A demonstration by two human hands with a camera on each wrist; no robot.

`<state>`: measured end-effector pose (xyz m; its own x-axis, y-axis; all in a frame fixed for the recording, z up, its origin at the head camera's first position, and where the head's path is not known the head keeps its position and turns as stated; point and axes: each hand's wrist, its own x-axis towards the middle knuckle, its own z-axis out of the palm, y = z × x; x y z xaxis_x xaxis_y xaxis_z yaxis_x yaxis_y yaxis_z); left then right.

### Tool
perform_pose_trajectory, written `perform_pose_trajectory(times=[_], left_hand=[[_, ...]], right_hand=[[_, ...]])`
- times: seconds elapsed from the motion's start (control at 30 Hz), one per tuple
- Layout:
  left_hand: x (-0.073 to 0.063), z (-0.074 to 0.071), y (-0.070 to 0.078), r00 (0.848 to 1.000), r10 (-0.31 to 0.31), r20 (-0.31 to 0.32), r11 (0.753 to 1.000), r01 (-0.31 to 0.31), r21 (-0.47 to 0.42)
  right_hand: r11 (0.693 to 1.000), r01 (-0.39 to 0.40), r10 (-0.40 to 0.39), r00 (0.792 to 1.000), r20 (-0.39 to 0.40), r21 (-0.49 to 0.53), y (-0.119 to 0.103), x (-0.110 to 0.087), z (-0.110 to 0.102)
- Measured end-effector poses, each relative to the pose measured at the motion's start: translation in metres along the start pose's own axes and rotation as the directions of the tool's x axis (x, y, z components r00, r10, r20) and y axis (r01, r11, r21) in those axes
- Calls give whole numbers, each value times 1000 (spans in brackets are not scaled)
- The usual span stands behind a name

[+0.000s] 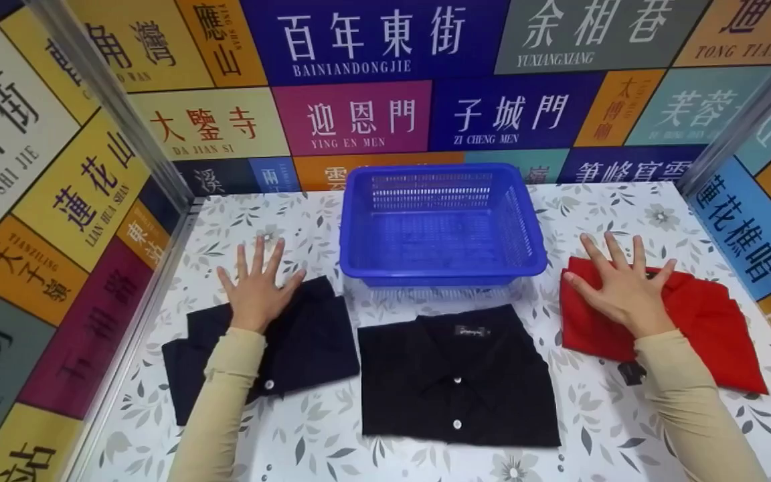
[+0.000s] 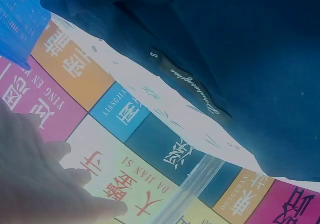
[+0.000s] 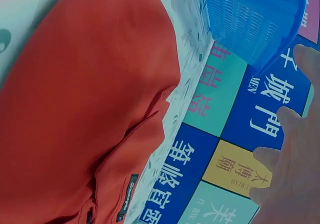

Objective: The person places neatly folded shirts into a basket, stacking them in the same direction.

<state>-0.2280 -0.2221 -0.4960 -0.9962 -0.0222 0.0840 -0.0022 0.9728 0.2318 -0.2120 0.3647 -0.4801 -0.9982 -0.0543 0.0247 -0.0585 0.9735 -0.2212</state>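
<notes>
My left hand [image 1: 258, 288], fingers spread, is over a folded navy shirt [image 1: 315, 348] on the left. In the left wrist view the shirt's collar label [image 2: 187, 82] shows, and the left hand [image 2: 55, 174] appears at the lower left. Over a folded red shirt [image 1: 707, 321] on the right, my right hand [image 1: 626, 291] is spread as well. Neither hand grips anything; whether they touch the cloth is hard to tell. Between them lies a folded black shirt [image 1: 459, 402] with white buttons, collar toward the back.
A blue plastic basket [image 1: 442, 271] with perforated sides stands behind the black shirt, nothing visible inside. The table [image 1: 305, 428] has a white floral cover. Panels with Chinese lettering [image 1: 352, 117] enclose the back and both sides. A small dark tag [image 1: 631, 373] pokes out beneath the red shirt.
</notes>
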Motion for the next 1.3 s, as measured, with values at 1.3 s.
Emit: perform_pose_trajectory(times=[1.3], left_hand=[[-112, 35, 106, 922, 285, 262, 872, -135, -471]], right_hand=[[867, 297, -390, 904, 173, 400, -50, -75, 50]])
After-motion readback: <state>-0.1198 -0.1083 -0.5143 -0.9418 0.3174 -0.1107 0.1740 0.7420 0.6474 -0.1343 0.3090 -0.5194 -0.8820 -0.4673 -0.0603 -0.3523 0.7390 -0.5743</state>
